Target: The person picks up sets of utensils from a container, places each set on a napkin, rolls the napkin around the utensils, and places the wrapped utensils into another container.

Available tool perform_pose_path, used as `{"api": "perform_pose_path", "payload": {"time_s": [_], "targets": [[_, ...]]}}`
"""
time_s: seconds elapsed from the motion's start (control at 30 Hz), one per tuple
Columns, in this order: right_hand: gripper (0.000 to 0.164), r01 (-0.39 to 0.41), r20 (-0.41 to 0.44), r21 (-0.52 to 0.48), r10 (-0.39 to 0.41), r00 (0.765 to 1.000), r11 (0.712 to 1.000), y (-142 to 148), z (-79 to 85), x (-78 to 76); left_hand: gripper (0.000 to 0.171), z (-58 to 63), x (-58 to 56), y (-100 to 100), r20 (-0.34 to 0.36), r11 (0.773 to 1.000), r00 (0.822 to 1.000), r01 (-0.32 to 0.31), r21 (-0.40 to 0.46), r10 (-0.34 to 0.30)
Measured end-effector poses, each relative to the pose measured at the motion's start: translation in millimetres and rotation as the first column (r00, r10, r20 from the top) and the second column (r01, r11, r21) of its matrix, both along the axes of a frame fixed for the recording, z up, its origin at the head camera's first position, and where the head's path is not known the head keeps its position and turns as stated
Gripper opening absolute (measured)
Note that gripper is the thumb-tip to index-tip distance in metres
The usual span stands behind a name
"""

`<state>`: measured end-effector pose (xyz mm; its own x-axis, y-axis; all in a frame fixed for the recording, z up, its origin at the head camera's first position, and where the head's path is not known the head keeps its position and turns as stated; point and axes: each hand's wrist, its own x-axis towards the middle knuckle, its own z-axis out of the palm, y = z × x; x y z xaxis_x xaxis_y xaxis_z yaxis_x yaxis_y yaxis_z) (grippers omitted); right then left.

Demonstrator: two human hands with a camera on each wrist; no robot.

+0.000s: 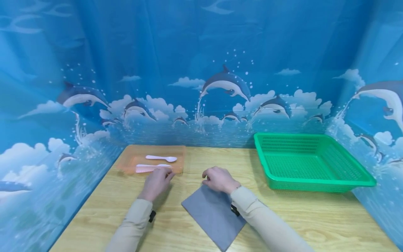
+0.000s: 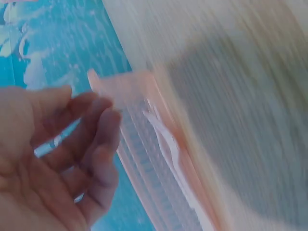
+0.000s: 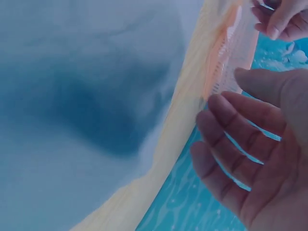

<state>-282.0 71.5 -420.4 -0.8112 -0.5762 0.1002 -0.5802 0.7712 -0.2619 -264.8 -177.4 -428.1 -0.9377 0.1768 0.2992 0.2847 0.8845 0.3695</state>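
Loosely curled and empty, my left grip (image 1: 157, 182) hovered beside the tray (image 1: 133, 154) and my right grip (image 1: 219, 179) near the cloth (image 1: 214, 215), with spoon (image 1: 171, 159) and another utensil (image 1: 147, 166) already trayed, the cloth, flat on the surface (image 1: 94, 217), seemingly left to handle.

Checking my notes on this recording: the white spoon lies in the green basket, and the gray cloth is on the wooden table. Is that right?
Not quite: the head view shows the white spoon in the orange tray, not the green basket. The gray cloth is on the wooden table, as you say.
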Motion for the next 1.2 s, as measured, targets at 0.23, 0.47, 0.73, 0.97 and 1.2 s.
{"api": "perform_pose_path", "payload": {"time_s": [0.23, 0.47, 0.73, 0.97, 1.2], "targets": [[0.019, -0.089, -0.049, -0.016, 0.088, 0.995, 0.996, -26, 2.6, -10.4, 0.014, 6.8, -5.4, -31, -0.092, 0.978, 0.973, -0.209, 0.025, 0.210], [0.021, -0.111, -0.095, -0.029, 0.108, 0.990, 0.993, -51, -3.2, -16.0, 0.047, 4.4, -9.5, -57, -0.056, 0.964, 0.963, -0.262, 0.040, 0.264], [0.029, -0.095, -0.122, -0.030, 0.090, 0.988, 0.995, -73, -8.0, -14.8, 0.040, -3.0, -12.7, -73, -0.066, 0.964, 0.962, -0.266, 0.009, 0.266], [0.036, -0.108, -0.208, -0.003, 0.105, 0.972, 0.994, -91, -11.7, -21.3, 0.027, -6.8, -16.6, -72, -0.128, 0.971, 0.963, -0.234, 0.044, 0.238], [0.033, -0.169, -0.312, -0.013, 0.156, 0.937, 0.986, -113, -19.3, -38.0, 0.025, -9.3, -19.3, -67, -0.121, 0.968, 0.961, -0.241, 0.071, 0.248]]}}
